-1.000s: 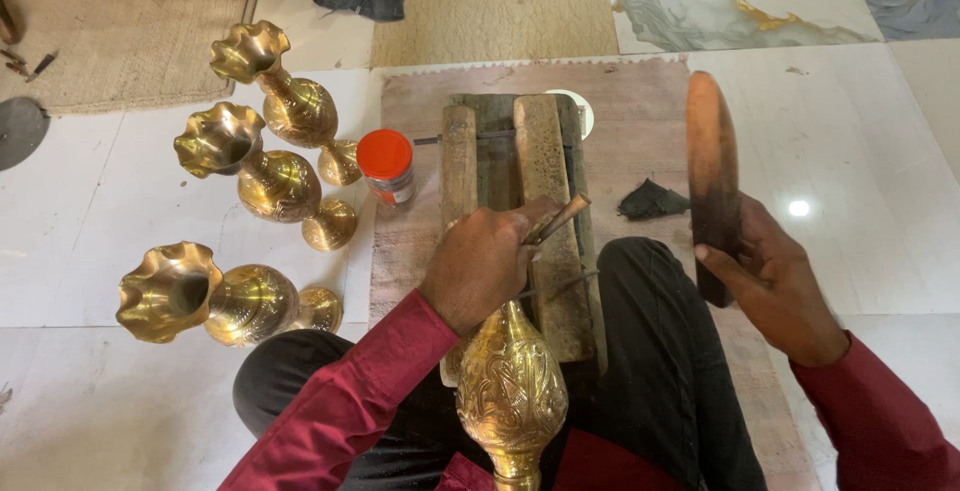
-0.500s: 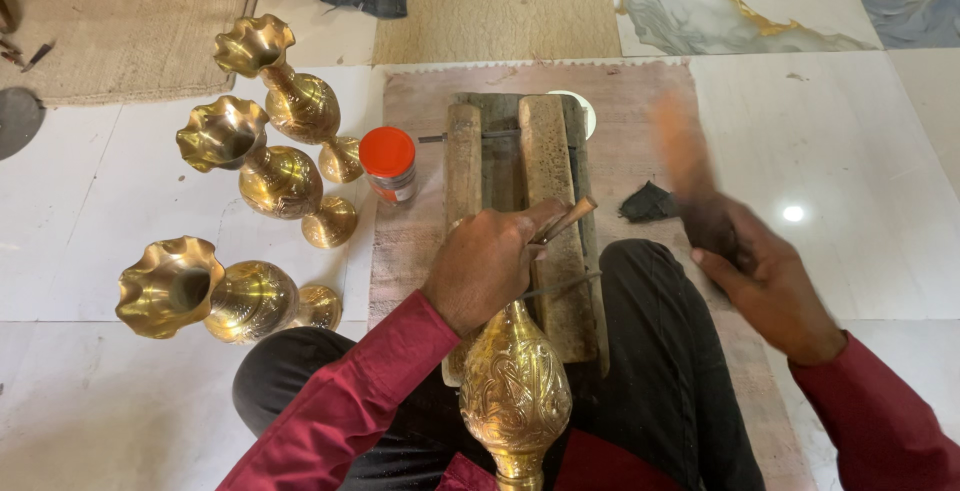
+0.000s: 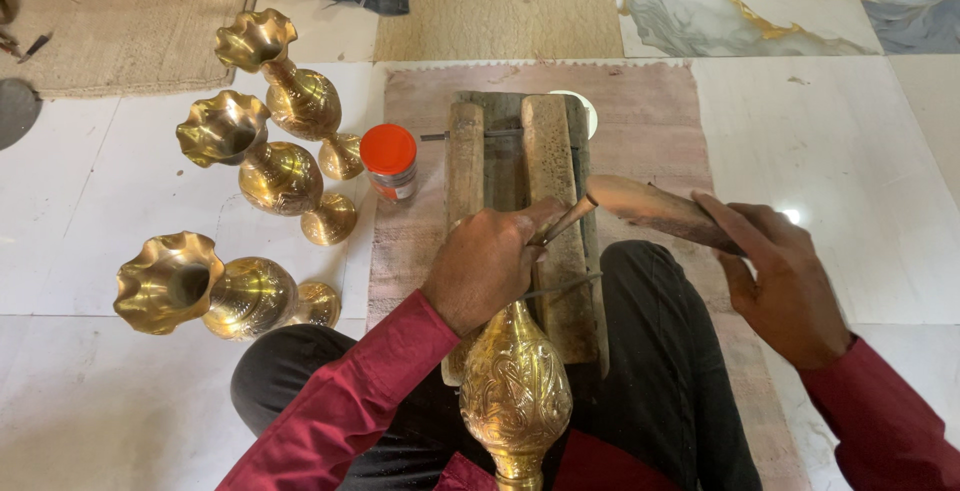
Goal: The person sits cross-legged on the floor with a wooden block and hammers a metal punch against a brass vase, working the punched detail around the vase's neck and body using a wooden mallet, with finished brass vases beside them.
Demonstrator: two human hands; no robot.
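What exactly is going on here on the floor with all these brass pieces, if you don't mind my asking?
A person sits on the floor working an engraved brass vase that lies across the lap on a wooden block. The left hand grips a thin metal punch near the vase; the right hand brings a wooden mallet onto the punch's upper end. Three finished-looking brass vases lie to the left, beside a small jar with an orange lid.

Left hand [image 3: 487, 263] holds chisel [image 3: 566, 221]; right hand [image 3: 790, 281] wooden mallet [image 3: 655, 209] touching it.
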